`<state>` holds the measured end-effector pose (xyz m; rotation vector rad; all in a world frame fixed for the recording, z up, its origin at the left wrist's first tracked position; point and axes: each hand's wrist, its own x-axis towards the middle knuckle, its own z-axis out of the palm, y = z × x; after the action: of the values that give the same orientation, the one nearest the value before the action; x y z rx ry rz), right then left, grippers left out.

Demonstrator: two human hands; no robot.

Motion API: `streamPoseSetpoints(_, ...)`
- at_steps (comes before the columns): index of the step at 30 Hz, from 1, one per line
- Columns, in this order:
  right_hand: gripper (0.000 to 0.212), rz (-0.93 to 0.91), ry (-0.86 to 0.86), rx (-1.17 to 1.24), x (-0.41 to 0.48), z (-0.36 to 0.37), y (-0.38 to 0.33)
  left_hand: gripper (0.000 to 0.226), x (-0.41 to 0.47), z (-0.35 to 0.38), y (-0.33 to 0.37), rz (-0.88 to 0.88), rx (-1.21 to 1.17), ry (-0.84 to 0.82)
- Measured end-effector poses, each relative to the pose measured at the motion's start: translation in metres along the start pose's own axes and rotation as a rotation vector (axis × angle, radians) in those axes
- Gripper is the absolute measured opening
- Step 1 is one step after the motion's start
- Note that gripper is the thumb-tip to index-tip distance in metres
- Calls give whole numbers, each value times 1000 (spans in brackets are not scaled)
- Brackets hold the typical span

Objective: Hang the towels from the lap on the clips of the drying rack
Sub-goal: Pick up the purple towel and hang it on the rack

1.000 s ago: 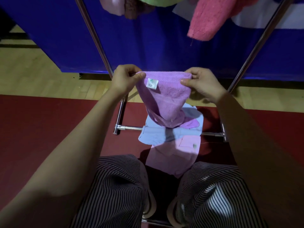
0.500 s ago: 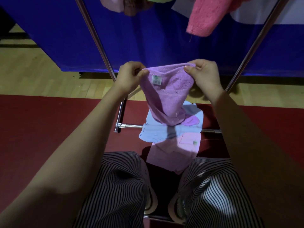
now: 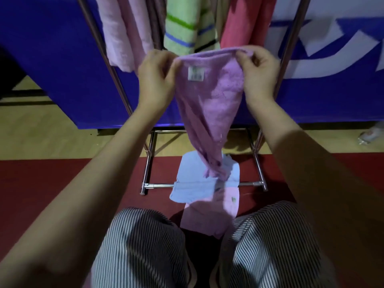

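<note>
A purple towel (image 3: 209, 104) with a small white label hangs between my hands. My left hand (image 3: 155, 80) pinches its top left corner and my right hand (image 3: 257, 71) pinches its top right corner, stretching the top edge. Its lower end droops down to a light blue towel (image 3: 187, 183) that lies over a pale pink towel (image 3: 216, 217) between my knees. The metal drying rack (image 3: 259, 183) stands in front of me. Its clips are out of view above the frame.
Hung towels fill the rack's top: a pale pink one (image 3: 122, 38), a green striped one (image 3: 185, 28) and a red one (image 3: 245, 23). A blue banner (image 3: 52, 59) stands behind the rack. The rack's base bars rest on red mat and wood floor.
Both hands have lifted the purple towel higher toward the rack. The view has tilted up, so more of the hung towels shows.
</note>
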<state>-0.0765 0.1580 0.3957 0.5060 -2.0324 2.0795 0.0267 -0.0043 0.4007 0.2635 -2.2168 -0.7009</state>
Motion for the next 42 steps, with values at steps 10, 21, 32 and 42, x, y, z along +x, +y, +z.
streamPoseSetpoints(10,18,113,-14,-93,-6,-13,-76,22,28,-66,64,11,62,-55)
streamPoseSetpoints(21,20,-47,-60,-233,6,-31,-151,26,62,-114,103,-33,178,-156)
streamPoseSetpoints(32,25,110,-56,-420,4,-14,-169,21,60,-105,119,-282,102,-110)
streamPoseSetpoints(42,33,286,-80,-166,-24,24,-175,30,43,-60,142,-585,-429,64)
